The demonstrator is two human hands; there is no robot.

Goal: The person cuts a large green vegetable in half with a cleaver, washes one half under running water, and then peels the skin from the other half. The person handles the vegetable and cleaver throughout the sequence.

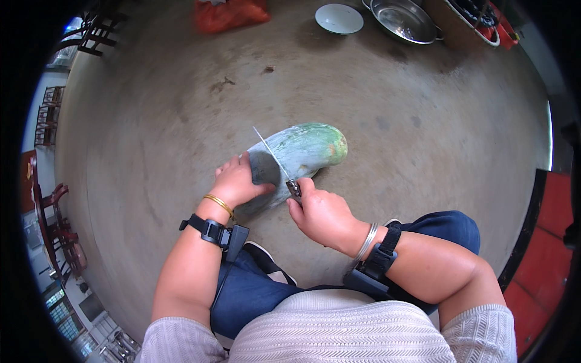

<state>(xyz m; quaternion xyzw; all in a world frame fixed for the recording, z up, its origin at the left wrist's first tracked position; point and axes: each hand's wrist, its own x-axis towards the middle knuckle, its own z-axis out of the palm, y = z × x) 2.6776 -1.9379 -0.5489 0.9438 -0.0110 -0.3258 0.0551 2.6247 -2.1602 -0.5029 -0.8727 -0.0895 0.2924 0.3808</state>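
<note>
A large winter melon, pale green with a whitish bloom, lies on its side on the concrete floor. My left hand grips the near left part of it, thumb and fingers spread over the rind. In my right hand is the dark handle of a kitchen knife. Its blade lies across the melon, pointing up and left, and appears as a thin bright line seen edge-on. Whether the edge has entered the rind, I cannot tell. The left end of the melon is partly hidden by my left hand.
Beyond the melon are a red plastic bag, a white enamel-like basin and a two-handled metal pan. A red container stands at the upper right. Dark wooden chairs line the left side. A red panelled surface borders the right.
</note>
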